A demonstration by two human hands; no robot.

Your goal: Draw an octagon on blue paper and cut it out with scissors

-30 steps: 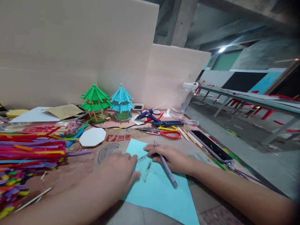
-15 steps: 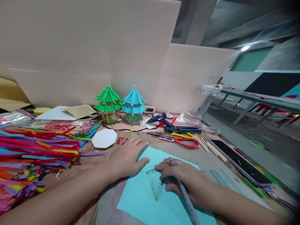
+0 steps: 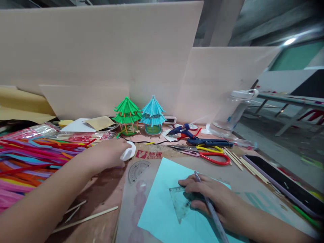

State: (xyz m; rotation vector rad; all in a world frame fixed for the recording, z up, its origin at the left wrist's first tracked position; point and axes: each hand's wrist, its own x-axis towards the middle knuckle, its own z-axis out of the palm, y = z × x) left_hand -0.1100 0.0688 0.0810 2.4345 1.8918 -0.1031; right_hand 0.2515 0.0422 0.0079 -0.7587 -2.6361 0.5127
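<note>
Your left hand (image 3: 106, 156) curls its fingers over the white octagon card (image 3: 128, 152) beside the heaped coloured strips (image 3: 32, 158), gripping its edge. Your right hand (image 3: 215, 199) pins the clear set square (image 3: 180, 202) on the blue sheet (image 3: 162, 209), pen (image 3: 210, 209) pinched between 2 fingers.

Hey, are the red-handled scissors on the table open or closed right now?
Closed, or nearly so. The red-handled scissors lie flat on the table with the blades together in one thin line pointing left.
</note>
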